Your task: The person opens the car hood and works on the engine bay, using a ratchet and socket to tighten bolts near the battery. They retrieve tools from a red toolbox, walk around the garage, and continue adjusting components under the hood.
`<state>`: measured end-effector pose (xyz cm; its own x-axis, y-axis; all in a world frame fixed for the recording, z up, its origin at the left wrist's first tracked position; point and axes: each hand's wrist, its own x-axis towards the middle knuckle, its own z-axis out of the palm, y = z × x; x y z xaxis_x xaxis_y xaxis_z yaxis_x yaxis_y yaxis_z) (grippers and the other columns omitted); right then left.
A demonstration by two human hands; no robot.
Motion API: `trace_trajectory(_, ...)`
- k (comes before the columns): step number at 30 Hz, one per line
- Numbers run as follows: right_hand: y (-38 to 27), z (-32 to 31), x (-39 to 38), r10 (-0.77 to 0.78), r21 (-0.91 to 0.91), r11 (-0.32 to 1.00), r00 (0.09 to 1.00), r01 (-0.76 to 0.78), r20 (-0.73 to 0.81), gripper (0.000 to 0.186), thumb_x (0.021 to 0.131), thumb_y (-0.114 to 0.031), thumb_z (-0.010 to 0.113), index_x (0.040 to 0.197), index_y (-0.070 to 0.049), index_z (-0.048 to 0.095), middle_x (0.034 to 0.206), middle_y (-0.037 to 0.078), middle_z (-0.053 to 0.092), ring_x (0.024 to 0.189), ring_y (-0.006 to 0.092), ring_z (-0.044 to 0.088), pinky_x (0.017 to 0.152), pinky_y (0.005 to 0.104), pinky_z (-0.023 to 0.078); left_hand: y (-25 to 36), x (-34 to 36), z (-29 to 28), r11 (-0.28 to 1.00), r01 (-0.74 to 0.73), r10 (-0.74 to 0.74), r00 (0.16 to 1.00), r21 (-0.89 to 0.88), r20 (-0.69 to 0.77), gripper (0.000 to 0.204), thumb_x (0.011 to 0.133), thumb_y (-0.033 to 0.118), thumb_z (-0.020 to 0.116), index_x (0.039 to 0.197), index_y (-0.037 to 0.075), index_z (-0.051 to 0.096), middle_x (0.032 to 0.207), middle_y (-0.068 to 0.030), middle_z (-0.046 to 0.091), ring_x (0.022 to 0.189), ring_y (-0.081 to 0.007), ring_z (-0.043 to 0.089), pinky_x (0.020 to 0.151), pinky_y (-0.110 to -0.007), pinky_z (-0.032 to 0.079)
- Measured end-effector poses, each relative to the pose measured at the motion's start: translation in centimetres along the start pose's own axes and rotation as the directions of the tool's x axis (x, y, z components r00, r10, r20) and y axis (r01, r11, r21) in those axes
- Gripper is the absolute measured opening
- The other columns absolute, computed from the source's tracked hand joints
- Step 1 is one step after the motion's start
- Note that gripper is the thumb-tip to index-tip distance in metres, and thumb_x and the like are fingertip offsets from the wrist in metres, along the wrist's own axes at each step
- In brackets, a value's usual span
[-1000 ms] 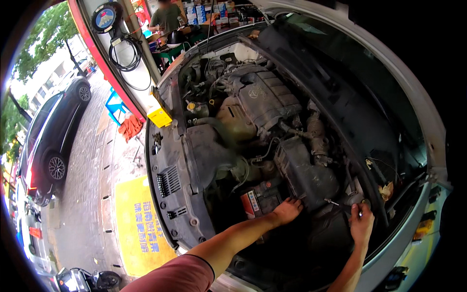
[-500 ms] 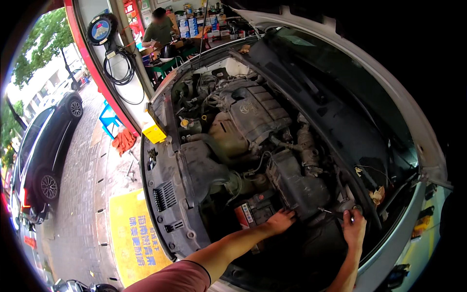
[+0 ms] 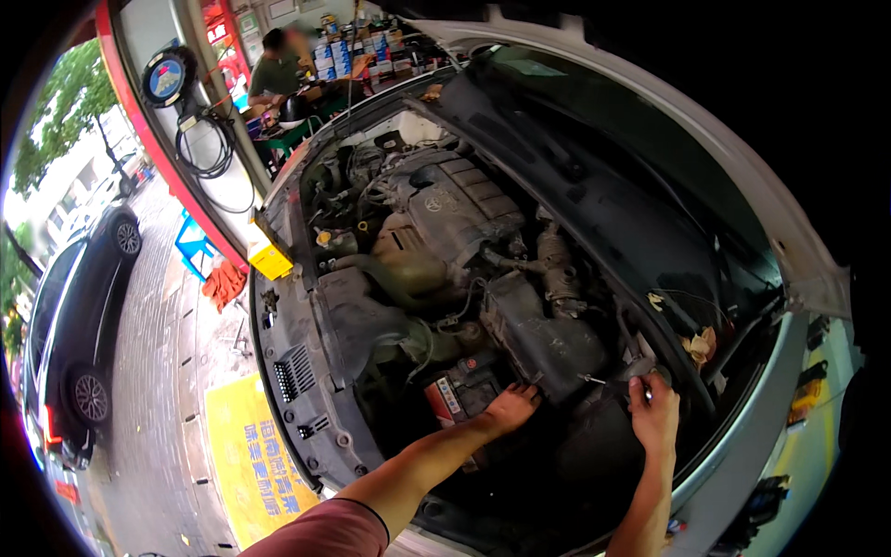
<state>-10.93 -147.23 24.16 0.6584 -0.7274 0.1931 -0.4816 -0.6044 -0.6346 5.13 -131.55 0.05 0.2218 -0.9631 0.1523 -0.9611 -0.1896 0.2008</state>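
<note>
My right hand (image 3: 653, 401) is closed around a screwdriver (image 3: 599, 380), its thin metal shaft pointing left at the lower right edge of the black air filter box (image 3: 555, 348). My left hand (image 3: 513, 407) lies between that box and the car battery (image 3: 457, 397), its fingers bent together against the box's lower edge. Whatever those fingertips hold, if anything, is hidden. Up and left of the box lies the dusty engine cover (image 3: 459, 204).
The raised hood (image 3: 640, 70) arches over the engine bay. A yellow box (image 3: 270, 261) stands on the bay's front edge. Dry leaves (image 3: 698, 346) lie by the windshield. Another person (image 3: 276, 70) is behind a green table at the back. A dark car (image 3: 79, 316) is parked outside.
The whole view has shifted, so the engine bay appears farther left and higher. Both hands keep nearly the same places by the air filter box, the right still gripping the screwdriver.
</note>
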Motion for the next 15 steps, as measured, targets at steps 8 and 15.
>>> trace_trajectory(8,0.7,-0.9,-0.2,-0.101,-0.039,0.994,0.993,0.098,-0.064,0.023,0.087,-0.025,0.063,0.089,-0.002,0.063,0.07,0.021,0.063,0.067,0.0378,0.064,0.058,0.0421,0.048,-0.4,0.5,-0.1,0.999,-0.029,0.03,0.999,-0.021,0.023,0.033,0.077,0.011,0.053,0.109,0.007,0.057,0.112,-0.0133,0.054,0.105,-0.0287,0.055,0.089,-0.041,0.043)
trace_trajectory(15,1.4,-0.7,0.4,-0.015,0.002,1.0,1.0,0.015,0.025,0.032,0.089,-0.032,0.057,0.085,-0.001,0.061,0.075,0.022,0.064,0.073,0.0407,0.063,0.068,0.0475,0.05,-0.8,0.5,-0.7,0.997,-0.075,0.075,0.997,-0.027,0.031,0.036,0.071,0.009,0.059,0.107,0.009,0.062,0.105,-0.013,0.056,0.097,-0.033,0.056,0.08,-0.044,0.046)
